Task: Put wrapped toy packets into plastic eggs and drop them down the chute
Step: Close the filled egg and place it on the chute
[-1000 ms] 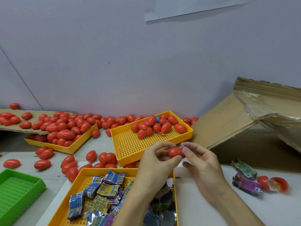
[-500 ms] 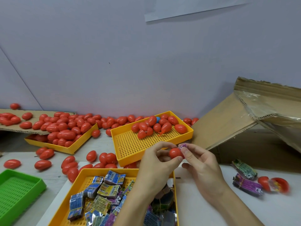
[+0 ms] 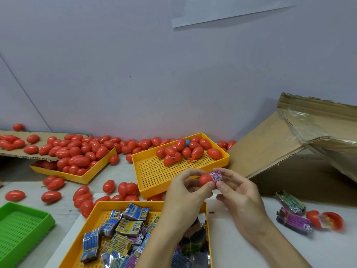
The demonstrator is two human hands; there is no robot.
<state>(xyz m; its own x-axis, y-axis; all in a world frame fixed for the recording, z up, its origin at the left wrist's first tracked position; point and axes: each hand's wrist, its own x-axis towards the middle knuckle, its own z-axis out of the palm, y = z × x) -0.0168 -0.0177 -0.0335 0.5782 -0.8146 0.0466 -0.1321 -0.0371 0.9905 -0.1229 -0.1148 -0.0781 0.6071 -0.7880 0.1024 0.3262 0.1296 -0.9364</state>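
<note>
A plain pale wall (image 3: 135, 64) stands behind a white table (image 3: 251, 238) that has red eggs all over it. Lots of them lie loose by the wall, and many sit in a yellow tray on the left (image 3: 63, 174).

In the middle of the table, two hands meet just above the near edge of a second yellow tray (image 3: 154, 176) that holds a small bunch of eggs at its far end. The left hand (image 3: 185, 194) curls its thumb and fingers around a red egg half (image 3: 205, 179), holding it with its open side toward the other hand. The right hand (image 3: 239, 192) pinches a pink toy packet (image 3: 216, 175) with its thumb and fingertips and presses it into the egg half. The packet touches the egg's mouth and sticks out of it, so it looks only partly in.

The tray of wrapped packets (image 3: 92, 213) sits right under the arms, most likely so a new packet is easy to grab. A cardboard chute (image 3: 270, 142) slopes on the right, close to the right hand, which looks handy for dropping eggs. Near it lie two more packets (image 3: 289, 202) and an open egg (image 3: 324, 219), well apart from the hands. A green tray (image 3: 23, 225) sits at the left edge

The egg is not closed yet
</note>
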